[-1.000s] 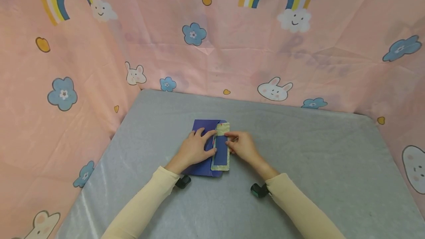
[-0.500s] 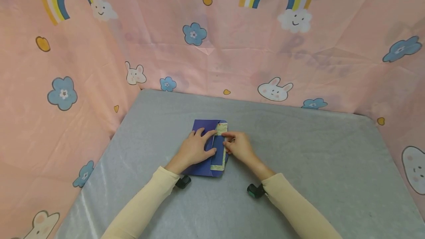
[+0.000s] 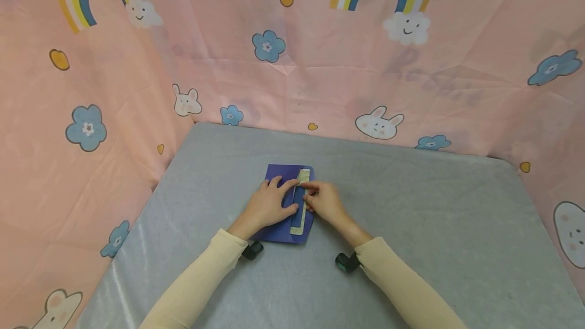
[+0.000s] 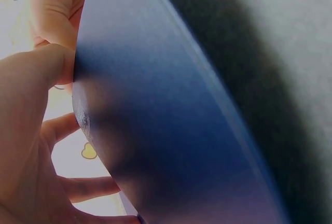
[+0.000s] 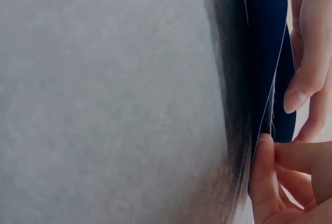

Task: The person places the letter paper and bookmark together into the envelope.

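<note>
A blue-purple envelope (image 3: 276, 232) lies flat on the grey table, its open flap side to the right. Partly inside it is a card (image 3: 299, 212) with a blue panel and a pale patterned border; its left part is hidden in the envelope. My left hand (image 3: 267, 204) rests on the envelope with fingers spread, thumb and index near the opening. At the card's right edge, my right hand (image 3: 328, 202) pinches it between thumb and fingers. The right wrist view has the right fingertips (image 5: 265, 149) at the card's edge. Close up, the envelope (image 4: 171, 105) fills much of the left wrist view.
Grey cloth covers the table (image 3: 434, 227). A pink curtain (image 3: 315, 85) printed with rainbows, rabbits and flowers stands along the back and sides. A black wrist camera (image 3: 347, 262) sits below the right sleeve, another (image 3: 253, 250) below the left.
My right hand has moved left, sliding the card further into the envelope, so a narrower strip shows. My left hand has stayed in place on the envelope.
</note>
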Tool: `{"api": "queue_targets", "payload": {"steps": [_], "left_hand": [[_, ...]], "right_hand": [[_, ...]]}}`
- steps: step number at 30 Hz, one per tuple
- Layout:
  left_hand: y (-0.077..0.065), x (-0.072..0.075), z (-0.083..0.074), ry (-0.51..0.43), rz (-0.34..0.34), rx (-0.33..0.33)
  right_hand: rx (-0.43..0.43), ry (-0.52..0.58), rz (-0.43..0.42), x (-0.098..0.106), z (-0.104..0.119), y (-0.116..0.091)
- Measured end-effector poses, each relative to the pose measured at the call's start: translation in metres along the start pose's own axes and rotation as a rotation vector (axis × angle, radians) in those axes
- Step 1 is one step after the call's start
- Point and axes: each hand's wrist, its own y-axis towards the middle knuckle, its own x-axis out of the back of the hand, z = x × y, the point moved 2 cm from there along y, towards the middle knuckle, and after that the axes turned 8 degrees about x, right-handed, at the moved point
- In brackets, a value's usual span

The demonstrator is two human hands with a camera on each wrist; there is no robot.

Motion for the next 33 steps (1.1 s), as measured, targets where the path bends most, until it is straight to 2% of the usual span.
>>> {"api": "queue_targets", "payload": {"steps": [7, 15, 25, 33], "left_hand": [[0.0006, -0.0014, 0.0006, 0.007, 0.001, -0.003], [0.0014, -0.0022, 0.0005, 0.004, 0.001, -0.006], [0.0014, -0.0017, 0.0006, 0.003, -0.010, -0.014], [0.0005, 0.0006, 0.0004, -0.006, -0.006, -0.012]], "right_hand": [[0.007, 0.006, -0.008, -0.0024, -0.0015, 0.0024], [-0.064, 0.042, -0.057, -0.0046, -0.0032, 0.0037], [-0.047, 0.038, -0.054, -0.0070, -0.0019, 0.0044], [-0.053, 0.078, -0.067, -0.0087, -0.0020, 0.0034]]}}
